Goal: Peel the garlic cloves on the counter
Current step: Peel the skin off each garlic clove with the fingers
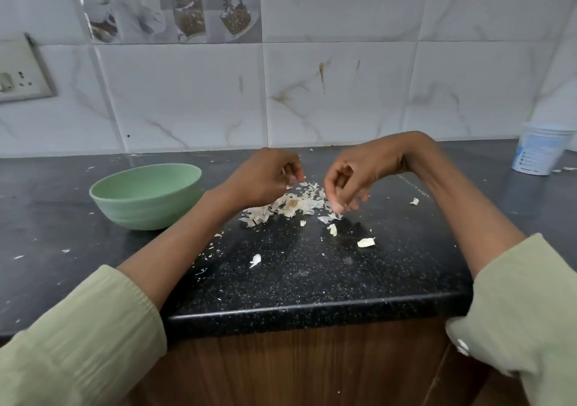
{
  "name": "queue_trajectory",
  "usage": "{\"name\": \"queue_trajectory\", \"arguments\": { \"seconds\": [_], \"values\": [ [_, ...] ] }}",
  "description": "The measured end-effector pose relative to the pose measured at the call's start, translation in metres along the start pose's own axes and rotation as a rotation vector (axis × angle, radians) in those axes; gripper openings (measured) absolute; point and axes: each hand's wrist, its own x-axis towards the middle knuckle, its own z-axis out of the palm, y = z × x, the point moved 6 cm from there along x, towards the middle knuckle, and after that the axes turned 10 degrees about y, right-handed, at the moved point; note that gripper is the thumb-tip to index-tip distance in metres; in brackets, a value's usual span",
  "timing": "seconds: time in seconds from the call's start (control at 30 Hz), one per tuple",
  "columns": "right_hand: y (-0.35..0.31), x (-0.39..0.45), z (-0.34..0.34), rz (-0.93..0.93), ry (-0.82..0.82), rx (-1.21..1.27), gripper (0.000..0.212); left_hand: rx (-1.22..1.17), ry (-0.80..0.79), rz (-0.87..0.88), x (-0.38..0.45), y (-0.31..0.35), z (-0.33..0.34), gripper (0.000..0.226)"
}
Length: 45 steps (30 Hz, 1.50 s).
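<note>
Peeling well along: I see a skin pile (281, 205) at 12 o'clock, loose cloves (366, 242) at 3; left hand (265, 177) pinches something small, right hand (349, 180) curled, contents unclear.

A pale garlic clove (366, 242) lies on the black counter (312, 274). A smaller clove (333, 229) lies just beyond it, near papery skins (287, 205).

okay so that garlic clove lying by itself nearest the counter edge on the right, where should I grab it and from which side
Pinch the clove across its narrow width, near the middle, coming straight down from above. It lies flat on the counter with its long axis running left to right and bare counter around it, so the right hand probably reaches it most easily.
</note>
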Motion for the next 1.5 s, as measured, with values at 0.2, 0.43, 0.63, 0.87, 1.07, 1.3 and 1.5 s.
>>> {"name": "queue_trajectory", "arguments": {
  "seconds": [0.2, 0.43, 0.63, 0.87, 1.07, 1.3, 1.5],
  "values": [
    [0.009, 0.006, -0.03, -0.086, 0.411, 0.185, 0.025, -0.203, 0.094, -0.057, -0.001, 0.006, 0.003, 0.015],
    [0.005, 0.018, -0.031, -0.188, 0.556, 0.264, 0.029, -0.556, 0.117, -0.209, -0.003, 0.011, 0.009, 0.028],
    [0.006, 0.02, -0.035, -0.237, 0.589, 0.364, 0.032, -0.768, 0.121, -0.363, 0.003, 0.0, 0.01, 0.025],
    [0.013, 0.019, -0.041, -0.245, 0.675, 0.439, 0.025, -0.888, 0.175, -0.519, 0.008, -0.006, 0.016, 0.007],
    [0.014, 0.016, -0.046, -0.248, 0.704, 0.452, 0.025, -0.929, 0.251, -0.495, 0.013, -0.006, 0.016, 0.011],
    [0.017, 0.018, -0.04, -0.202, 0.584, 0.458, 0.039, -0.926, 0.183, -0.53, 0.009, -0.005, 0.024, 0.004],
    [0.018, 0.018, -0.045, -0.214, 0.663, 0.368, 0.027, -0.843, 0.186, -0.491, 0.009, -0.006, 0.019, 0.017]
  ]
}}
